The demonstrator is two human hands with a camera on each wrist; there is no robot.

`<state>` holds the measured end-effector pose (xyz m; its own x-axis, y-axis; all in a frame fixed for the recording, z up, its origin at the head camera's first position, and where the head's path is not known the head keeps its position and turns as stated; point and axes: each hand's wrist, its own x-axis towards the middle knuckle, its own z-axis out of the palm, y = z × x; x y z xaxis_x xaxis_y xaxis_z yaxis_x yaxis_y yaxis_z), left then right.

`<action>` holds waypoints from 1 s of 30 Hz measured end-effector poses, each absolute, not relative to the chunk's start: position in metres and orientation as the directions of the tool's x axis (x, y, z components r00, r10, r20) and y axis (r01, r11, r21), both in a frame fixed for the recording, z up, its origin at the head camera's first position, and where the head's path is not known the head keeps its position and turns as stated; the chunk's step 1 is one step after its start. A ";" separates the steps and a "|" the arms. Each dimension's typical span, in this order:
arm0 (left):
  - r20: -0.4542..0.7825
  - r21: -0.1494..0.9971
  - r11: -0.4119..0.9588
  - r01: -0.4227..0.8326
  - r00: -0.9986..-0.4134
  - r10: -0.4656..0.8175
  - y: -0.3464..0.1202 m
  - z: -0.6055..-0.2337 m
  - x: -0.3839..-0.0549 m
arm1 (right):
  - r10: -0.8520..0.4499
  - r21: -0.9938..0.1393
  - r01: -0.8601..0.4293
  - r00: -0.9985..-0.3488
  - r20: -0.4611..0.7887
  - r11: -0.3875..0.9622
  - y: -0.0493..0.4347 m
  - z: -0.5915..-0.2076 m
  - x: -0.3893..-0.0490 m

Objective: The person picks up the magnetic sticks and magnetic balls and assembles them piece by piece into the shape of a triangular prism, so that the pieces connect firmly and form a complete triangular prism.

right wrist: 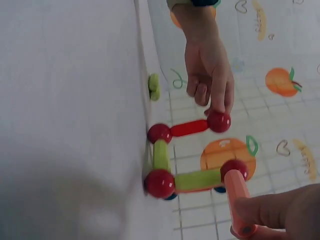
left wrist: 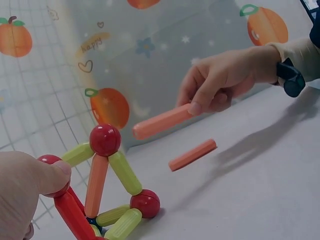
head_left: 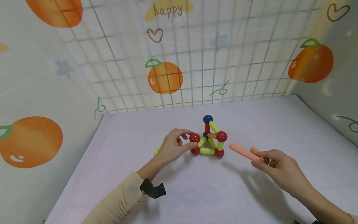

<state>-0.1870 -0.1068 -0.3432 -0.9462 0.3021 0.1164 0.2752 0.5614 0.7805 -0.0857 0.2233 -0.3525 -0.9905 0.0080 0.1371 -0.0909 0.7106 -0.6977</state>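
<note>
Near the middle of the table stands a frame of rods and balls, with a blue ball (head_left: 208, 119) at its top and yellow-green rods (head_left: 207, 151) along its base. At its left corner my left hand (head_left: 174, 145) pinches an upper red ball (head_left: 195, 137) between thumb and fingers. That ball sits on a red rod (right wrist: 189, 128) over a lower red ball (right wrist: 160, 133). My right hand (head_left: 283, 169) holds a salmon-coloured rod (head_left: 241, 151) by one end, its free end pointing toward the upper right red ball (head_left: 222, 136), apart from it in the head view.
A second salmon rod (left wrist: 192, 155) lies on the table beyond my right hand. Short yellow-green rods (right wrist: 154, 87) lie on the left, partly hidden behind my left hand in the head view. A patterned cloth (head_left: 193, 62) with oranges hangs over a wire grid at the back.
</note>
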 end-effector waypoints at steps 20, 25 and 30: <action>0.115 0.790 0.548 0.275 -0.945 0.307 -0.105 -0.345 -0.188 | -0.042 -0.755 -0.111 -0.993 0.109 0.646 0.155 -0.353 -0.111; 0.126 0.785 0.549 0.285 -0.943 0.309 -0.105 -0.345 -0.188 | -0.046 -0.763 -0.126 -0.991 0.126 0.634 0.149 -0.354 -0.115; 0.122 0.788 0.548 0.279 -0.945 0.305 -0.106 -0.346 -0.187 | -0.058 -0.769 -0.159 -0.986 0.157 0.619 0.145 -0.357 -0.117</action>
